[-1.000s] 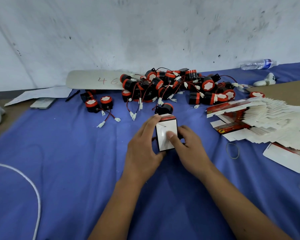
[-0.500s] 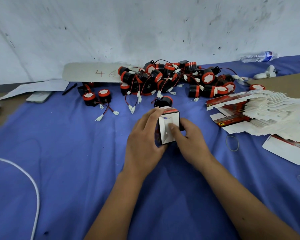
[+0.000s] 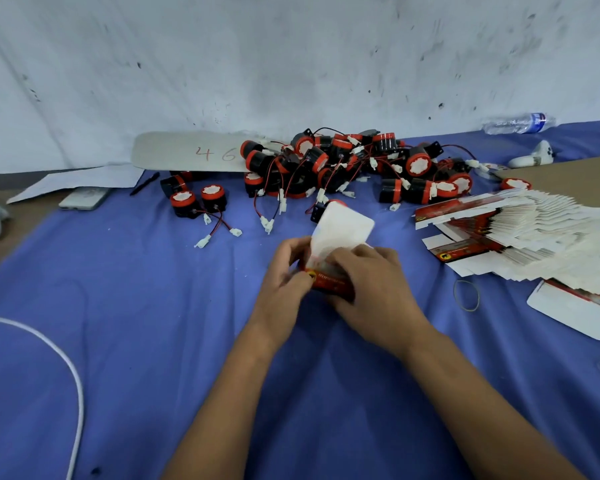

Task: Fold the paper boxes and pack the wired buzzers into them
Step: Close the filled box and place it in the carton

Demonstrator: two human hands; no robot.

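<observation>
The paper box (image 3: 329,268) is now turned compared with a moment ago: before, its white end face looked up at the camera, and now the red printed side faces near and a large white flap (image 3: 343,226) stands up and open at the far end. The box stays in the middle of the blue cloth (image 3: 136,341), just near the pile of wired buzzers (image 3: 354,168).

The left hand (image 3: 288,271) grasps the left side of the box, with its fingers curled around it. The right hand (image 3: 374,282) holds the right side from above, its fingers bent over the top edge.

I judge that one end is already closed and the open end is now ready to receive a buzzer. The stack of flat boxes (image 3: 520,237) waits on the right, so most of the task is not yet done.
</observation>
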